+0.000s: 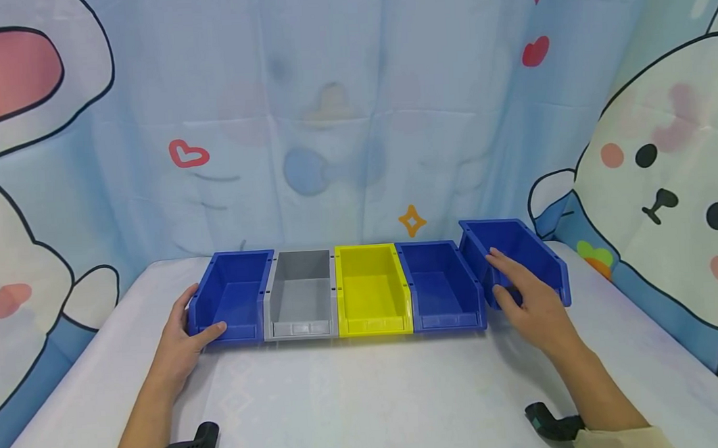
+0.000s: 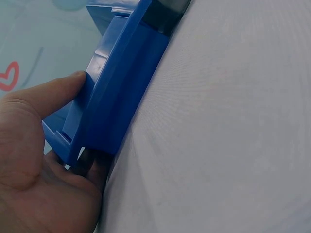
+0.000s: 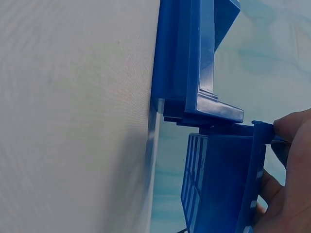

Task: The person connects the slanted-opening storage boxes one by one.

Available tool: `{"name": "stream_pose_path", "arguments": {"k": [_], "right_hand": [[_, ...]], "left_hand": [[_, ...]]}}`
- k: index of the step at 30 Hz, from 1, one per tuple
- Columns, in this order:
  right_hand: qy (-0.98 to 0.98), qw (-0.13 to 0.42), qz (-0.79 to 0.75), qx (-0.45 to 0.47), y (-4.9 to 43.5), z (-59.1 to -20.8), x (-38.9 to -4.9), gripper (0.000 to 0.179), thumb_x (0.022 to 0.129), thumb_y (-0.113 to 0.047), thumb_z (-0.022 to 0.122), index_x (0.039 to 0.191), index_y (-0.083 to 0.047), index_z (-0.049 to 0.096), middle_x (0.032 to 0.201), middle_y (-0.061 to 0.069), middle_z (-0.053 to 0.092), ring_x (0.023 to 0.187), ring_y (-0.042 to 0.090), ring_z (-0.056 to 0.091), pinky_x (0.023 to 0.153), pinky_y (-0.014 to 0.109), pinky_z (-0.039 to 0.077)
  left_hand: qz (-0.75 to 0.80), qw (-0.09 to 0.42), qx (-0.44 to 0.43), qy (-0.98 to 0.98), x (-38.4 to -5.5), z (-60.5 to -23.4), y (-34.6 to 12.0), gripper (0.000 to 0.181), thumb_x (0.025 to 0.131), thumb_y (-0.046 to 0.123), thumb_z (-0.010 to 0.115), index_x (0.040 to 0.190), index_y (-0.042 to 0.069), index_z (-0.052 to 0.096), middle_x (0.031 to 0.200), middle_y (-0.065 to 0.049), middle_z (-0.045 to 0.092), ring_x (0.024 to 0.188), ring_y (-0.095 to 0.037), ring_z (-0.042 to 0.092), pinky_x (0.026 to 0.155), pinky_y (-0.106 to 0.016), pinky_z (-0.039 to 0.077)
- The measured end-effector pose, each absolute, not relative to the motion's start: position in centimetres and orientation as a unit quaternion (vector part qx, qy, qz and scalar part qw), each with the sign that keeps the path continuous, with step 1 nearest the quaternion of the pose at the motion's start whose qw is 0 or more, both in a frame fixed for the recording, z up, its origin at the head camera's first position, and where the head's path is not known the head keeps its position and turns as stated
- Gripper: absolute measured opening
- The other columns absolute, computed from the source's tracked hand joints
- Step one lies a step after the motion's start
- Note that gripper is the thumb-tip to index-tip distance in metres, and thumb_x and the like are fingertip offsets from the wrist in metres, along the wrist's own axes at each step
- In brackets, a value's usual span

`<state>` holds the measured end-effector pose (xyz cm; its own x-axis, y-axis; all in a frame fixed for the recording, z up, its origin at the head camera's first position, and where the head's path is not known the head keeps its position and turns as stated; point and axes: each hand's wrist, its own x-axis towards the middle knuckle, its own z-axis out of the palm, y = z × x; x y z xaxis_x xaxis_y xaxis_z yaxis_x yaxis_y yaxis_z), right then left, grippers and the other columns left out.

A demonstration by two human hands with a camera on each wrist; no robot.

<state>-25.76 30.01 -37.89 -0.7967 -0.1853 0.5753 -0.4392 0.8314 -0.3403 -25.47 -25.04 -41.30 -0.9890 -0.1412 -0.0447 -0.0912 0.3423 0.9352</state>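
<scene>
A row of open-front plastic storage bins stands on the table: a blue bin [image 1: 231, 295] at the left end, then a grey bin [image 1: 304, 294], a yellow bin [image 1: 373, 291] and another blue bin [image 1: 438, 287]. My left hand [image 1: 185, 334] grips the left-end bin, thumb on its front lip [image 2: 95, 73] and fingers along its outer side. At the right, my right hand [image 1: 537, 309] holds a separate blue bin [image 1: 509, 243] by its front part. That bin is raised off the table and tilted, its left side close against the row's right end.
The bins stand near the back of a white-covered table [image 1: 356, 400]. Behind it hangs a light blue cartoon curtain [image 1: 341, 116], with printed cloth at both sides. A black wrist device [image 1: 194, 446] is on the left wrist, another [image 1: 552, 423] on the right.
</scene>
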Motion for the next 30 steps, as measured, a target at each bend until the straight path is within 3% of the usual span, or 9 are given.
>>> {"name": "stream_pose_path", "arguments": {"k": [5, 8, 20, 30], "right_hand": [[-0.917, 0.263, 0.236, 0.183, 30.02, -38.03, -25.79, 0.056, 0.101, -0.006, 0.056, 0.156, -0.015, 0.048, 0.161, 0.015, 0.045, 0.124, 0.047, 0.061, 0.092, 0.062, 0.054], [-0.919, 0.249, 0.246, 0.182, 30.01, -37.98, -25.78, 0.056, 0.102, -0.007, 0.056, 0.157, -0.017, 0.047, 0.162, 0.016, 0.044, 0.139, 0.054, 0.046, 0.101, 0.076, 0.043], [-0.939, 0.196, 0.222, 0.174, 30.04, -37.08, -25.71, 0.057, 0.105, -0.011, 0.052, 0.16, -0.016, 0.04, 0.166, 0.017, 0.036, 0.145, 0.054, 0.039, 0.105, 0.077, 0.039], [-0.959, 0.101, 0.216, 0.152, 29.98, -37.42, -25.77, 0.059, 0.105, -0.013, 0.053, 0.161, -0.012, 0.036, 0.169, 0.018, 0.029, 0.149, 0.055, 0.031, 0.113, 0.077, 0.031]], "left_hand": [[-0.571, 0.022, 0.069, -0.818, -25.42, -41.23, -25.02, 0.101, 0.099, 0.02, 0.07, 0.168, 0.03, -0.003, 0.175, -0.015, -0.006, 0.161, -0.043, -0.003, 0.127, -0.065, 0.012], [-0.572, 0.021, 0.067, -0.817, -25.37, -41.24, -25.04, 0.101, 0.099, 0.019, 0.07, 0.168, 0.03, -0.003, 0.175, -0.015, -0.006, 0.161, -0.043, -0.003, 0.127, -0.064, 0.012], [-0.574, 0.023, 0.066, -0.816, -25.35, -41.29, -25.1, 0.102, 0.099, 0.019, 0.07, 0.168, 0.031, -0.003, 0.175, -0.015, -0.005, 0.161, -0.043, -0.001, 0.128, -0.064, 0.012], [-0.578, 0.022, 0.058, -0.813, -25.29, -41.4, -25.17, 0.101, 0.099, 0.018, 0.07, 0.168, 0.031, -0.003, 0.175, -0.015, -0.004, 0.161, -0.043, 0.0, 0.128, -0.063, 0.012]]}}
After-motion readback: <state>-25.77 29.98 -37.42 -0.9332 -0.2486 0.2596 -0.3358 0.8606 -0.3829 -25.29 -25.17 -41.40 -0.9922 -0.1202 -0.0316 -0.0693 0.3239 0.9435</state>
